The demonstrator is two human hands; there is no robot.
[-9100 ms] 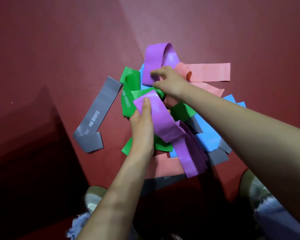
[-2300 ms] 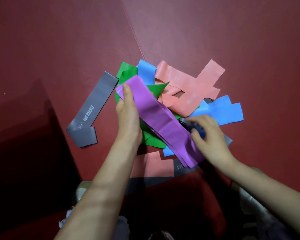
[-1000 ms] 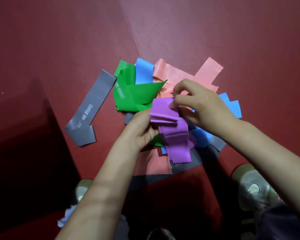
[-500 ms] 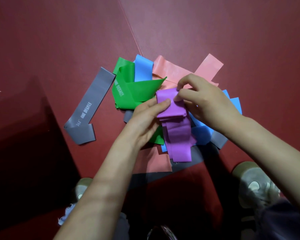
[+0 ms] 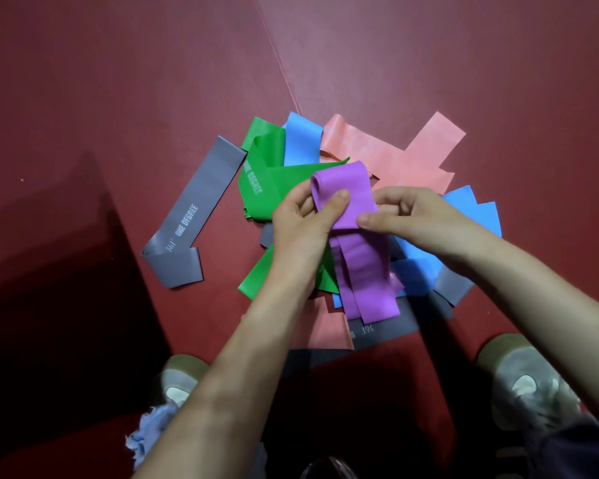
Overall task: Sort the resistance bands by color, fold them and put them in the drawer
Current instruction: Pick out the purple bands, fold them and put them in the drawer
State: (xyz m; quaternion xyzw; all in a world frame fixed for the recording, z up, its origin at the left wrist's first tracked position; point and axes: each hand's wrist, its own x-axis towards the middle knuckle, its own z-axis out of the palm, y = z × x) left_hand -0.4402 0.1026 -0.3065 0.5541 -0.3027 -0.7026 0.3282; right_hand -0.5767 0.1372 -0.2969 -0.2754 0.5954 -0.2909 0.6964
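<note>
Over the pile (image 5: 388,174), both hands, left (image 5: 305,229) and right (image 5: 415,219), pinch the purple bands (image 5: 357,236) mid-fold; next, I judge, double the hanging tails under.

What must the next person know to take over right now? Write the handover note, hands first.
Left hand and right hand both pinch the purple bands, folded over at the top with ends hanging above the pile.
Green bands, blue bands, pink bands still lie mixed on the red floor; one grey band lies apart, to the left.
Done: purple gathered, fold begun.
Left: finish the fold, sort and fold the other colours. No drawer in view.
</note>
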